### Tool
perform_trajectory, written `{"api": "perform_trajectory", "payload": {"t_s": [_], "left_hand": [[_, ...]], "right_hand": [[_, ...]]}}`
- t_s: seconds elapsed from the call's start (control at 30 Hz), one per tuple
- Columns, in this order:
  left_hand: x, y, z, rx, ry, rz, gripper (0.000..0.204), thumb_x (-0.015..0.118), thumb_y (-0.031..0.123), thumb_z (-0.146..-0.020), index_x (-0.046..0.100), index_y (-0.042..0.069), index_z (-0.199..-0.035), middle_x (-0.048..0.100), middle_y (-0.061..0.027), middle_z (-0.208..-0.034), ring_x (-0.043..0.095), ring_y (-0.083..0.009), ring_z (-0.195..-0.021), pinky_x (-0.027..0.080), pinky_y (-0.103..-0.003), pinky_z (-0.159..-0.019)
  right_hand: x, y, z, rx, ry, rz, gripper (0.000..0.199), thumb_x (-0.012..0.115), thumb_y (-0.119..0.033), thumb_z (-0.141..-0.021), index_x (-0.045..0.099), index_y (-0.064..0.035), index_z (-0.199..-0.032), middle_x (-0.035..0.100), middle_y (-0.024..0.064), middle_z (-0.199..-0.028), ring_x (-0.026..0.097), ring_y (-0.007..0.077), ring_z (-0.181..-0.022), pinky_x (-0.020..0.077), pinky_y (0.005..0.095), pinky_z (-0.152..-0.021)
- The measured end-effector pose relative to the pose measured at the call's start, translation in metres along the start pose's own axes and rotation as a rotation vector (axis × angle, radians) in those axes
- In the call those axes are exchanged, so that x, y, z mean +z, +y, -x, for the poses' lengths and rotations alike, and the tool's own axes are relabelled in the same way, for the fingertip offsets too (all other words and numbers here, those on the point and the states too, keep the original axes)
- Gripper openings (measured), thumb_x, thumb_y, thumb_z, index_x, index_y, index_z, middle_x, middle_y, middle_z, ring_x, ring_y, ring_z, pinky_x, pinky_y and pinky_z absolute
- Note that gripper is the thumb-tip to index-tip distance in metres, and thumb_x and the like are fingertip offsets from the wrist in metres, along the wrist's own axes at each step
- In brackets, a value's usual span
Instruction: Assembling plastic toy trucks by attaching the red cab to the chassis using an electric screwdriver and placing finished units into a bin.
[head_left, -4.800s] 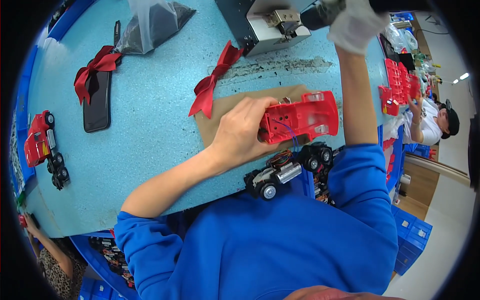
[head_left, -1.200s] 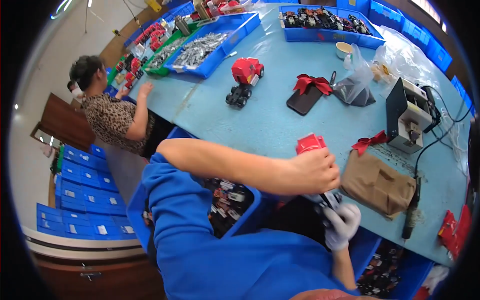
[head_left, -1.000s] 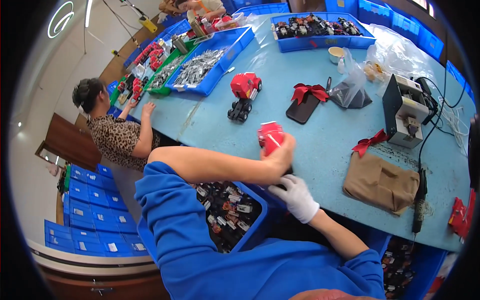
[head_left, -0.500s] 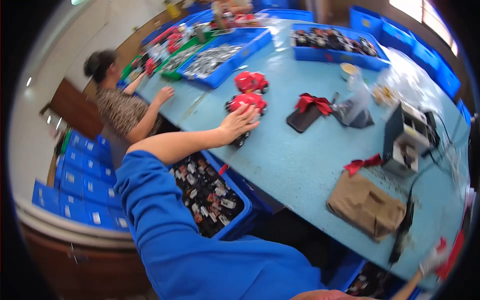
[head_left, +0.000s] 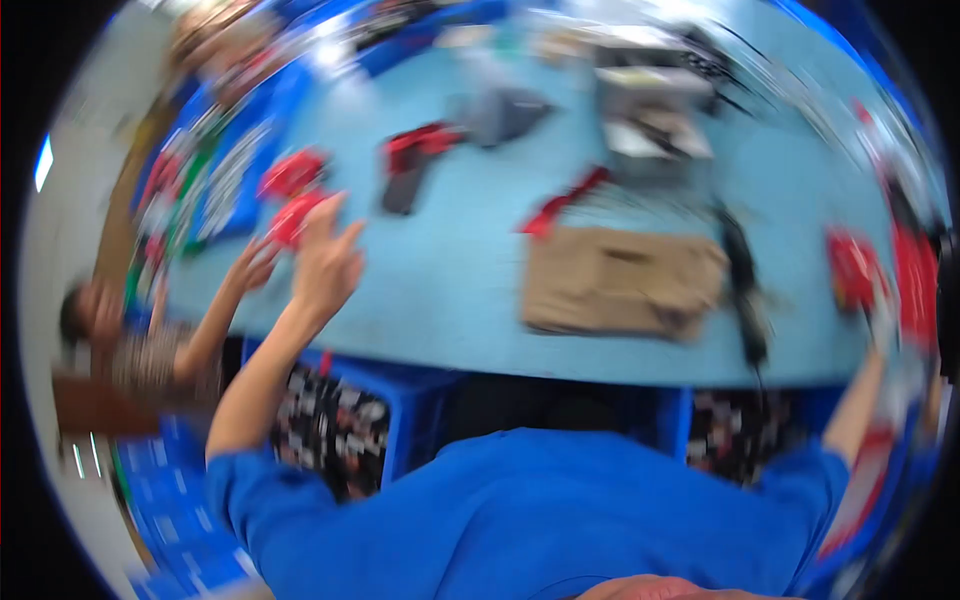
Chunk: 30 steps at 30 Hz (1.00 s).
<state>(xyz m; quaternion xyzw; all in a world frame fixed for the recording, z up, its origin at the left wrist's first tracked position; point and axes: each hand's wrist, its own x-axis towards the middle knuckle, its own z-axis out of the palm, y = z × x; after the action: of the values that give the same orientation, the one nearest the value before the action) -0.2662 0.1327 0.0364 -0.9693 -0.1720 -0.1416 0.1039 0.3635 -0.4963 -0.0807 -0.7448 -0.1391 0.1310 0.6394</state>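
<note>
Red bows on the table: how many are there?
2: one red bow on the dark phone, a second red bow at the upper-left corner of the brown cloth. Blur could hide others.

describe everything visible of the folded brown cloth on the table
The brown, roughly rectangular piece lies flat on the light blue table near its front edge. It looks like folded, creased cloth, with a darker crease across its upper middle. A red ribbon bow meets its top left corner; blur hides whether they overlap. Neither the left hand nor the right hand touches it.
</note>
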Motion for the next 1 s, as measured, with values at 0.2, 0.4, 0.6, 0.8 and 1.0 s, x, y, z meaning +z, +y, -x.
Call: {"api": "perform_trajectory", "payload": {"t_s": [0.2,0.4,0.6,0.8,1.0], "left_hand": [[0.014,0.094,-0.074,0.275,0.069,0.147,0.035,0.069,-0.003,-0.071,0.062,0.005,-0.104,0.042,-0.0190,-0.137,0.040,-0.0392,-0.125,0.038,-0.045,-0.101],[0.002,0.252,-0.118,0.310,-0.007,1.260,0.040,0.078,0.010,-0.075,0.061,0.002,-0.110,0.054,-0.0132,-0.128,0.053,-0.0242,-0.113,0.049,-0.037,-0.089],[0.031,0.279,-0.122,0.144,0.116,1.932,0.038,0.074,0.008,-0.082,0.059,-0.001,-0.116,0.065,-0.0075,-0.109,0.061,-0.0182,-0.098,0.051,-0.033,-0.085],[0.042,0.222,-0.146,0.255,-0.156,1.123,0.061,0.079,0.011,-0.075,0.050,0.000,-0.127,0.063,-0.0118,-0.113,0.062,-0.0203,-0.100,0.051,-0.033,-0.081],[0.026,0.238,-0.130,0.390,-0.306,0.363,0.091,0.082,0.013,-0.067,0.033,0.006,-0.143,0.058,-0.0180,-0.119,0.060,-0.0328,-0.104,0.049,-0.039,-0.088]], "right_hand": [[0.106,-0.045,0.048,-0.243,0.264,0.619,0.055,0.078,-0.025,-0.079,0.054,-0.0012,-0.122,0.062,0.0106,-0.113,0.059,0.0153,-0.103,0.0489,0.0290,-0.089],[0.211,-0.137,0.165,-0.384,0.069,-0.315,0.054,0.070,-0.034,-0.085,0.053,-0.0019,-0.125,0.061,0.0113,-0.119,0.059,0.0202,-0.110,0.0468,0.0309,-0.094],[0.244,-0.198,0.239,-0.545,-0.048,-0.290,0.073,0.076,-0.022,-0.081,0.035,-0.0023,-0.138,0.053,0.0102,-0.114,0.053,0.0201,-0.108,0.0427,0.0298,-0.095],[0.052,0.007,0.339,0.216,0.572,0.769,0.066,0.074,-0.037,-0.079,0.052,0.0084,-0.123,0.064,0.0169,-0.110,0.062,0.0215,-0.098,0.0500,0.0344,-0.087],[0.138,0.070,0.420,1.022,0.602,0.948,0.095,0.075,-0.053,-0.065,0.045,0.0101,-0.129,0.061,0.0286,-0.114,0.061,0.0332,-0.109,0.0486,0.0372,-0.091]]}}
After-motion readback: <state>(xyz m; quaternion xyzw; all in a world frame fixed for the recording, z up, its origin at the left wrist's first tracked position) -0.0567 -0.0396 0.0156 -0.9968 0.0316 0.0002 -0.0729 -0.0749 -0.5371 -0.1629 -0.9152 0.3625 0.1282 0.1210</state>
